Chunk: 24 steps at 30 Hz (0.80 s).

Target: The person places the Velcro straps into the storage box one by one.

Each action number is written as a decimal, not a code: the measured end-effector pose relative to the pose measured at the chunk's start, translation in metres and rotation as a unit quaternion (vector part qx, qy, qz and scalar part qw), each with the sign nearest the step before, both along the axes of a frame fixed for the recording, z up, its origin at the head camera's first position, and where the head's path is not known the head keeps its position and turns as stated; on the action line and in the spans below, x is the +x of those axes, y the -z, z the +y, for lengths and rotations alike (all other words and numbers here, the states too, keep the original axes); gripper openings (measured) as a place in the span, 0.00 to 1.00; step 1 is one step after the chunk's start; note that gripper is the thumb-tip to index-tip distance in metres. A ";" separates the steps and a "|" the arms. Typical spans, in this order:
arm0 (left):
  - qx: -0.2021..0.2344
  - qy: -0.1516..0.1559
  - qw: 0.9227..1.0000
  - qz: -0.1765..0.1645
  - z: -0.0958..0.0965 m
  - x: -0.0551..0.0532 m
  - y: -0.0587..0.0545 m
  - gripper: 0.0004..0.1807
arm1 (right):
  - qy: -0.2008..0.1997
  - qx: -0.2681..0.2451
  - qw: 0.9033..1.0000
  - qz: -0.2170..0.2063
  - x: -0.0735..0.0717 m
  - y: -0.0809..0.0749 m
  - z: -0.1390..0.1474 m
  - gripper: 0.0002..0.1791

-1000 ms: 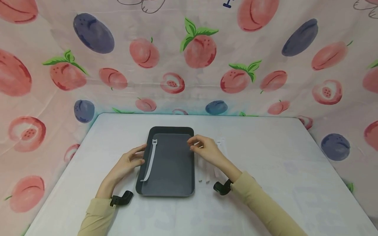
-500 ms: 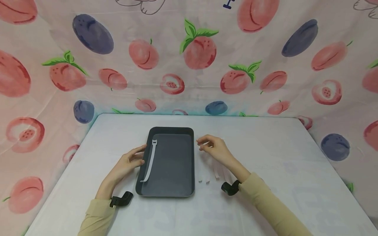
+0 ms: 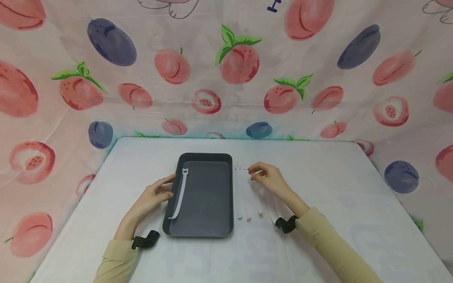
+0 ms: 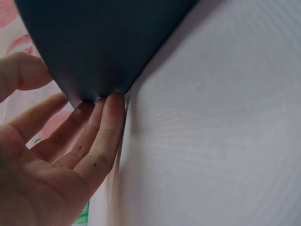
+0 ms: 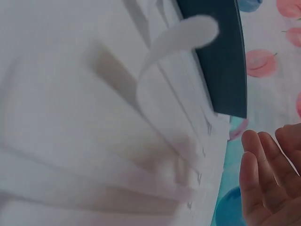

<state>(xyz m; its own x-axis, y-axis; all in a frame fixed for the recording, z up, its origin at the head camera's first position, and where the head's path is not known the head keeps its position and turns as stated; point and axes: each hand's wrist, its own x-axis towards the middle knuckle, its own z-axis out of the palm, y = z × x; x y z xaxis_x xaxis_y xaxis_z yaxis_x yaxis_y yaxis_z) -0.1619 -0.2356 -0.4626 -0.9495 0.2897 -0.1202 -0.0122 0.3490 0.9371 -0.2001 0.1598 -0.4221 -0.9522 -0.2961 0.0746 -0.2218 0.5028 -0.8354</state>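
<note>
In the head view a dark grey rectangular tray (image 3: 209,196) lies on the white table. One white cable strap (image 3: 181,194) with a slotted head runs lengthwise near its left wall. My left hand (image 3: 150,197) touches the tray's left side; in the left wrist view its extended fingertips (image 4: 115,110) meet the outer wall. Right of the tray, my right hand (image 3: 270,180) hovers with loosely bent fingers and nothing visible in them. Beneath it lie several white straps, barely distinct from the table; one strap (image 5: 150,66) curls upward at its end in the right wrist view.
The white tabletop (image 3: 336,188) extends around the tray on all sides. A fruit-printed cloth (image 3: 240,102) hangs behind it and along both sides. Dark wrist cameras (image 3: 146,239) sit on both wrists.
My right hand has moved right, from over the tray's right rim to above the loose straps. The left hand, the tray and the strap in it have stayed put.
</note>
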 end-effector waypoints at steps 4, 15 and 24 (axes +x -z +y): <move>0.000 -0.001 1.000 0.003 0.000 0.000 0.000 0.35 | 0.012 0.014 1.000 0.000 -0.001 0.003 0.010 0.12; 0.000 0.000 1.000 0.003 0.001 0.000 0.001 0.34 | 0.047 0.075 0.996 0.029 0.001 0.009 0.039 0.11; 0.001 0.002 1.000 0.006 0.000 0.001 0.002 0.34 | 0.056 0.099 0.992 0.050 -0.002 0.011 0.055 0.11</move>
